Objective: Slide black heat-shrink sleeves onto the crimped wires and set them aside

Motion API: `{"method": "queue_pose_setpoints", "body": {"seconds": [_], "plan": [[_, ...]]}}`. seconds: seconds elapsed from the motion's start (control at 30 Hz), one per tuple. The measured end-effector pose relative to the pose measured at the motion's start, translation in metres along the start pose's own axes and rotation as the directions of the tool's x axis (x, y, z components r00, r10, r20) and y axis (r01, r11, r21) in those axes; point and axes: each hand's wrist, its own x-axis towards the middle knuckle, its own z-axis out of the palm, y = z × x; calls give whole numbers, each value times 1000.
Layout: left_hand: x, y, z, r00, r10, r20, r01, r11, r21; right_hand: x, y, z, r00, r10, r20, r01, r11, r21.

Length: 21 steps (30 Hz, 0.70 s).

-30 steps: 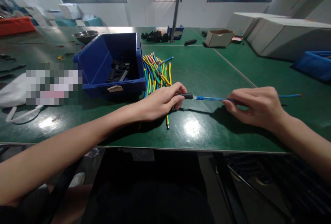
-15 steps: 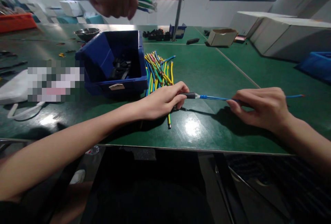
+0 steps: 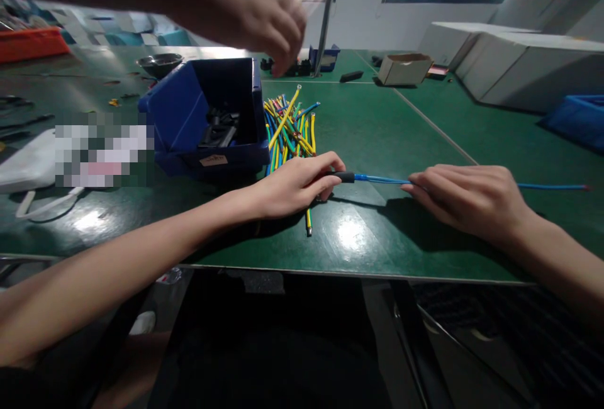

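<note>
My left hand [image 3: 314, 184] is closed on a small black sleeve [image 3: 346, 177], whose end sticks out past the fingertips. A thin blue wire [image 3: 384, 180] runs from the mouth of the sleeve into my right hand [image 3: 467, 198], which pinches it. The wire's free tail, with a reddish tip, extends beyond the right hand. Beside and partly beneath my left hand lies a pile of short yellow, green and blue wires [image 3: 287, 126] with metal ends. Whatever lies under the left palm is hidden.
A co-worker's blurred hand [image 3: 264, 19] reaches in above the pile. Left of the pile stands a blue bin [image 3: 212, 156] holding black parts. Farther off are a metal bowl [image 3: 159, 64], a cardboard box [image 3: 404, 69], a blue tray [image 3: 578, 119] and a white device [image 3: 38, 160].
The pale metal end of the blue wire has gone into the sleeve; my right hand shifted slightly left. The co-worker's hand moved right, without its wires; a yellow wire now lies atop the pile.
</note>
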Motion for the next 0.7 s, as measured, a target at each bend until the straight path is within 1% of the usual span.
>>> {"method": "queue_pose_setpoints", "body": {"seconds": [0.13, 0.2, 0.3, 0.4, 0.5, 0.67, 0.7], "plan": [[0, -2, 0, 1000, 16, -8, -16, 1000, -16, 0, -1, -3, 996, -72, -56, 69, 996, -62], [0, -3, 0, 1000, 24, -12, -24, 1000, -10, 0, -1, -3, 996, -69, -59, 65, 995, -69], [0, -2, 0, 999, 32, -14, -32, 999, 21, 0, 0, -1, 1000, -22, -13, 21, 999, -32], [0, -2, 1, 998, 63, -9, -61, 993, 102, -1, 0, 1, 999, 28, 24, -29, 999, 32], [0, -3, 1, 993, 113, 13, -114, 970, 213, 0, 1, 1, 999, 36, 33, -39, 997, 68], [-1, -5, 0, 990, 131, 46, -139, 943, 304, -1, 0, 0, 999, 1, 38, -1, 1000, 4], [-1, -5, 0, 990, 134, 48, -143, 937, 317, -2, 0, 1, 999, 25, 44, -25, 1000, 4]]}}
